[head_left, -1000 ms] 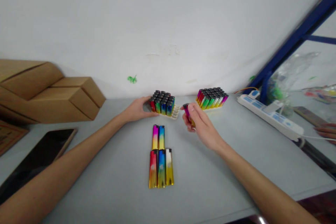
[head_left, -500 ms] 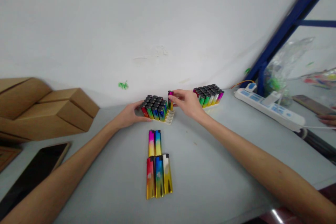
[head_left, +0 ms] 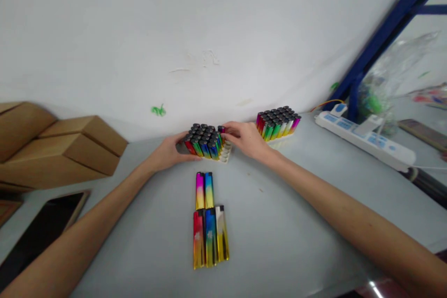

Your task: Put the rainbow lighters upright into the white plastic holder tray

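Note:
A white tray (head_left: 226, 154) packed with upright multicoloured lighters (head_left: 204, 139) stands at the middle back of the grey table (head_left: 286, 223). My left hand (head_left: 168, 151) grips the tray's left side, fingers curled against it. My right hand (head_left: 245, 138) is closed on a magenta lighter (head_left: 220, 130) that stands low in the tray's right row, level with the others. Several loose lighters (head_left: 208, 223) lie flat in two rows in front of the tray. A second full tray of lighters (head_left: 277, 123) sits to the right.
Brown cardboard boxes (head_left: 59, 146) are stacked at the left by the white wall. A dark tablet (head_left: 45, 228) lies at the near left. A white power strip (head_left: 366, 137), a blue metal frame (head_left: 387, 28) and a plastic bag (head_left: 394, 88) are at the right.
My right hand carried the magenta lighter from in front of the tray to its right row and pushed it down level with the rest. My left hand stayed on the tray.

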Motion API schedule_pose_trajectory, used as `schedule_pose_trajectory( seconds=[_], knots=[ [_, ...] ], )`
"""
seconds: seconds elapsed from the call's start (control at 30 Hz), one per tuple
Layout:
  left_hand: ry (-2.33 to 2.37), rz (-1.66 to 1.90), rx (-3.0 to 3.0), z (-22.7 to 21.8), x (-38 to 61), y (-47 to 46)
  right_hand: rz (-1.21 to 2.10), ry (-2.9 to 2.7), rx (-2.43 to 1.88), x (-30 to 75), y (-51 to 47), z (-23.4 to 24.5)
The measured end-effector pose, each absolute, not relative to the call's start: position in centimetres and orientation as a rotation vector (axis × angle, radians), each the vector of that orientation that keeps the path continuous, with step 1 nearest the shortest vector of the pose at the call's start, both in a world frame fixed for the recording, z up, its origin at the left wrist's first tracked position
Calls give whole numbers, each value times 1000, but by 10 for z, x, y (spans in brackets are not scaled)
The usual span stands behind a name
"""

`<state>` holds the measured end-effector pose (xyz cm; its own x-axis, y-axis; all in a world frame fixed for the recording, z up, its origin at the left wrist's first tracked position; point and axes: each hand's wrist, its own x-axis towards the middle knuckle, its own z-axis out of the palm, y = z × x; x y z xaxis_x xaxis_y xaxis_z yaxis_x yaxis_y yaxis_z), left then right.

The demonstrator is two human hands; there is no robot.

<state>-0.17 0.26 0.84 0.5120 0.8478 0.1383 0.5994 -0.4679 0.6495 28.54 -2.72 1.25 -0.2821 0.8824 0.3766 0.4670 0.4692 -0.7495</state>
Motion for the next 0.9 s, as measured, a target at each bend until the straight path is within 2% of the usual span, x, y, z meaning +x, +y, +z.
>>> schedule_pose_trajectory(
  seconds=[0.23,0.4,0.63,0.9],
  knots=[
    [1152,630,2239,6,-2,3,630,-2129,-1206,291,-31,27],
    [1076,675,2232,3,0,2,438,-1928,-1320,288,-92,24],
    [1025,732,2242,-4,0,6,794,-2114,-1450,263,-209,22],
    [990,744,2234,-7,0,7,792,-2243,-1685,257,-207,32]
  ],
)
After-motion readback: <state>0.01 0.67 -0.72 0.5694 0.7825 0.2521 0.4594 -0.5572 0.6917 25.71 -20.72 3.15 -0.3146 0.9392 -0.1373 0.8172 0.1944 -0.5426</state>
